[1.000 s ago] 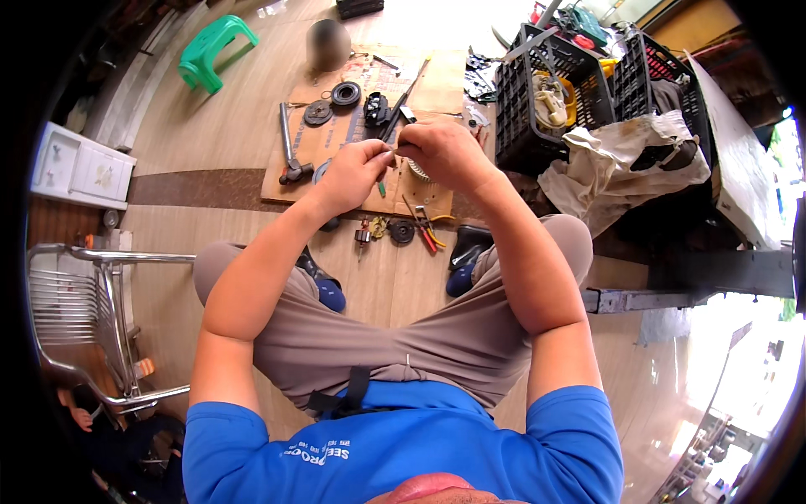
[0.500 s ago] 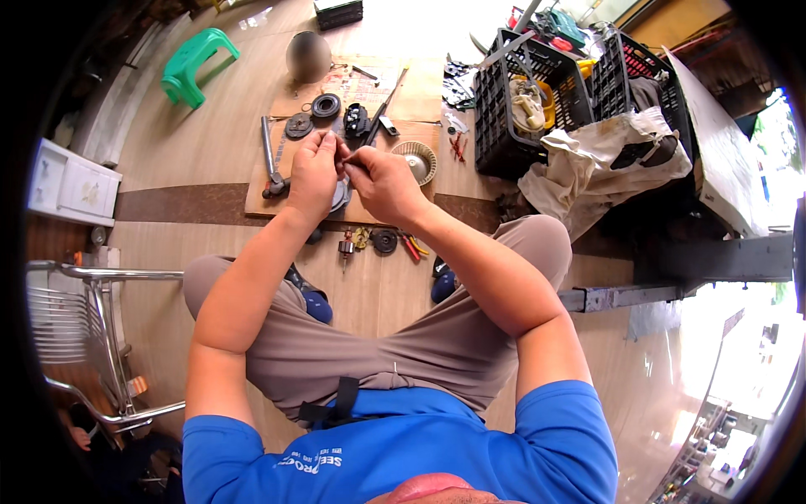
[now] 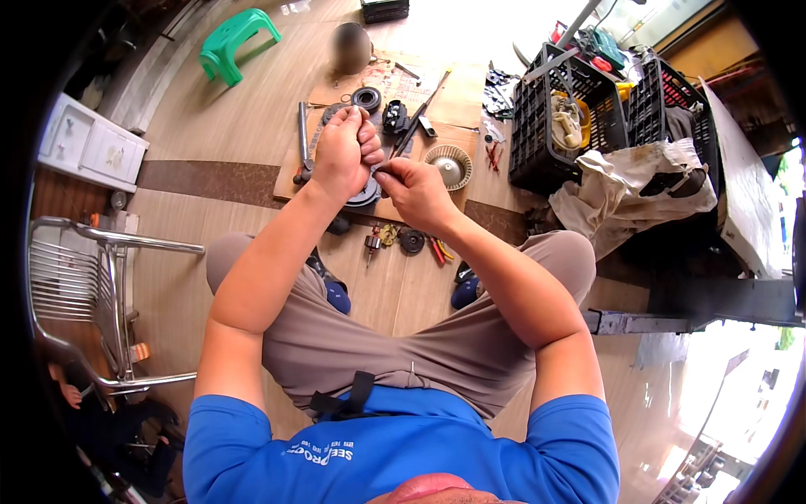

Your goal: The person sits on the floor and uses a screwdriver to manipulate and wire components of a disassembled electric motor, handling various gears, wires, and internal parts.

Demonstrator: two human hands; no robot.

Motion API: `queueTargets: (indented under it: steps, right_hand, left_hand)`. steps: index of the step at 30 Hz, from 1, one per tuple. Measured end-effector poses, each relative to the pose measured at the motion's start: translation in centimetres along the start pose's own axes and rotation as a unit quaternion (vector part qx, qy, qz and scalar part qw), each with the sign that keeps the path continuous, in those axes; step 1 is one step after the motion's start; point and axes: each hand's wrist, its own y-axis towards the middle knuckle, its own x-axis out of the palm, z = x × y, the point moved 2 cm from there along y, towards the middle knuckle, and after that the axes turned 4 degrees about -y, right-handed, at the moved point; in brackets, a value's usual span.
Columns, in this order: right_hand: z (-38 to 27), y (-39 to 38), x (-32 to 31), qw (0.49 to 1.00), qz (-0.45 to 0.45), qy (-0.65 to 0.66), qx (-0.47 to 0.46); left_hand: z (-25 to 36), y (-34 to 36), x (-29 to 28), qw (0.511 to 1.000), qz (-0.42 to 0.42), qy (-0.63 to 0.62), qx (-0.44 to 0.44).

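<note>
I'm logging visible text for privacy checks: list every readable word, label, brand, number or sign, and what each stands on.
Blue T-shirt: white lettering on the chest, upside down in this view; the larger letters are partly legible, but I won't copy them out. The smaller characters beside them are too small to read.
Cardboard: reddish print, too small and blurred to read.
I can make out no other readable text.

green stool [image 3: 239, 42]; blue shirt [image 3: 411, 441] with white print [image 3: 336, 451]; grey-brown trousers [image 3: 327, 344]; black crates [image 3: 537, 139]; cream fan wheel [image 3: 452, 166]; red and yellow plier handles [image 3: 437, 251]; beige floor [image 3: 231, 130] crossed by a dark brown band [image 3: 218, 182].
</note>
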Motion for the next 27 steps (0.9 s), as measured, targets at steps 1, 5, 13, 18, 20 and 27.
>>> queueTargets:
  steps: [1,5,13,18,20,27]
  right_hand:
    - [-0.4,0.0,-0.1,1.000,-0.001,0.000,0.000]
    - [-1.7,0.1,-1.1,0.994,-0.022,-0.095,-0.041]
    - [-0.9,0.0,-1.8,0.955,-0.036,-0.249,-0.155]
    - [-1.6,0.1,-1.9,0.935,-0.046,-0.303,-0.176]
    - [-1.5,0.1,-2.1,0.930,-0.054,-0.317,-0.178]
    - [-1.1,0.0,-2.9,0.918,-0.049,-0.347,-0.186]
  left_hand:
    - [0.5,-0.1,-0.3,0.999,-0.011,0.036,0.005]
    - [0.5,0.0,-0.6,0.993,-0.010,0.115,0.020]
    - [-1.2,-0.3,-1.2,0.938,0.008,0.340,0.063]
    - [-1.7,0.8,-3.0,0.854,0.016,0.488,0.178]
    - [-2.0,0.7,-2.8,0.782,-0.001,0.580,0.228]
    - [-2.3,-0.2,-2.5,0.905,-0.092,0.416,0.016]
